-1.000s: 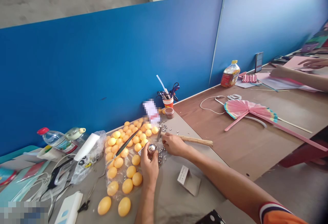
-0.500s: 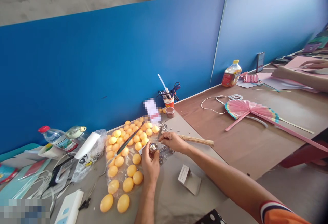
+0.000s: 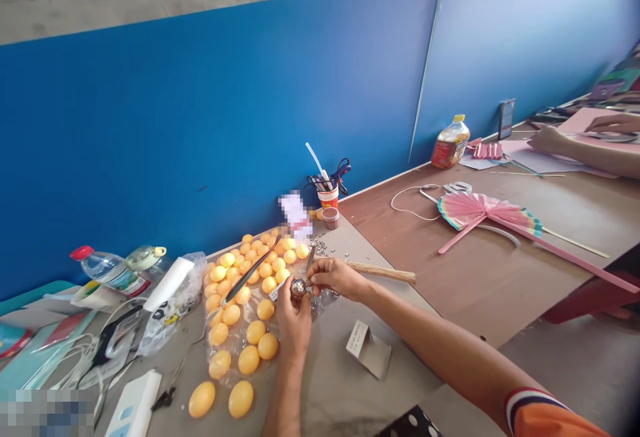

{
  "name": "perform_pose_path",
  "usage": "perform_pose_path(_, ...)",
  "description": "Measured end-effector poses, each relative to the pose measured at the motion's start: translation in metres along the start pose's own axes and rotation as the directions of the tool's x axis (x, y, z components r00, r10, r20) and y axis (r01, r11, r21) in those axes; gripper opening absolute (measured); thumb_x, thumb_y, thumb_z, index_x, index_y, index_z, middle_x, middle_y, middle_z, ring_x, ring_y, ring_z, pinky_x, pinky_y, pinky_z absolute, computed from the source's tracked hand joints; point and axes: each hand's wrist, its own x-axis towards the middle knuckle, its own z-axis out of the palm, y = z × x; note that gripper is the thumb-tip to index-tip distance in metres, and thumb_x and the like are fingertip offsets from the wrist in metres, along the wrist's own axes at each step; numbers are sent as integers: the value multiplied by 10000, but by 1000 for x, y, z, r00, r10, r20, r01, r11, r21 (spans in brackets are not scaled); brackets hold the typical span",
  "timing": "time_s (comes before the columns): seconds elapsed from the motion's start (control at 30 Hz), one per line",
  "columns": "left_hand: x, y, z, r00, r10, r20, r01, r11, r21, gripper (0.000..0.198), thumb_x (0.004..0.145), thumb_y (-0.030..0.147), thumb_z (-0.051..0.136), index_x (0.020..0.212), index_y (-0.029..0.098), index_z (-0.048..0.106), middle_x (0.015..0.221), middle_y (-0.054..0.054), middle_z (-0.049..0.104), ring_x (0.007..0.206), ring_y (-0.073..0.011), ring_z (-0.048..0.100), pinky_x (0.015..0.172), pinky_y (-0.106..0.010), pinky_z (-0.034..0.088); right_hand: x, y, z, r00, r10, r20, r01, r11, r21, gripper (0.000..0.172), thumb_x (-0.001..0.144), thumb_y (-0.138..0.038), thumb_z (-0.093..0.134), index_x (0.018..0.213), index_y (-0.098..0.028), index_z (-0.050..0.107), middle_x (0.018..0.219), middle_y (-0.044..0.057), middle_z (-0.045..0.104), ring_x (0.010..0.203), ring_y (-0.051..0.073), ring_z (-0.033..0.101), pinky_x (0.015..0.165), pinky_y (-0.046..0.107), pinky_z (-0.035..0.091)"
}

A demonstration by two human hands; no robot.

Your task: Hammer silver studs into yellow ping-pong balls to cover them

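My left hand (image 3: 294, 317) grips a small ball (image 3: 299, 288) covered in shiny silver pieces. Against the ball's right side, my right hand (image 3: 334, 277) is closed in a pinch; whatever its fingertips hold is too small to make out. Just above those fingers a dark, thin blade-like piece (image 3: 311, 256) sticks up. Behind the right hand lies a wooden stick (image 3: 385, 271). Many orange balls (image 3: 249, 360) lie on clear plastic left of my hands. Small silver pieces (image 3: 320, 245) are scattered beyond the hands, and a dark pair of tweezers (image 3: 250, 273) rests across the balls.
A folded card (image 3: 369, 350) lies right of my left wrist. At the back stand a cup of tools (image 3: 328, 196) and a small round tub (image 3: 331, 218). Bottles (image 3: 113, 270) and a power strip (image 3: 134, 405) are at left, a pink paper fan (image 3: 483, 214) and another person's hands (image 3: 553, 138) at right.
My right hand's fingertips have moved slightly left and down, from just beside the silver-covered ball to touching it. The left hand keeps its grip. The view has shifted slightly.
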Motion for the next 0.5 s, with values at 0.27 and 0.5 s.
perform_pose_path(0.27, 0, -3, 2, 999, 3, 38, -2, 1000, -14, 416, 845, 320, 625, 1239, 186, 605, 1232, -150, 667, 1129, -278, 638, 972, -445, 524, -3, -1, 2, 997, -67, 26, 70, 986, -154, 201, 662, -315, 746, 696, -153, 633, 572, -55, 547, 548, 76, 422, 550, 227, 315)
perform_pose_path(0.5, -2, -1, 3, 997, 65, 43, -65, 998, 3, 403, 844, 279, 611, 1236, 185, 608, 1200, -143, 677, 1056, -270, 664, 923, -439, 551, -3, -2, 4, 999, -21, 30, 25, 993, -117, 240, 638, -347, 780, 700, -150, 658, 593, -45, 572, 554, 73, 432, 555, 222, 327)
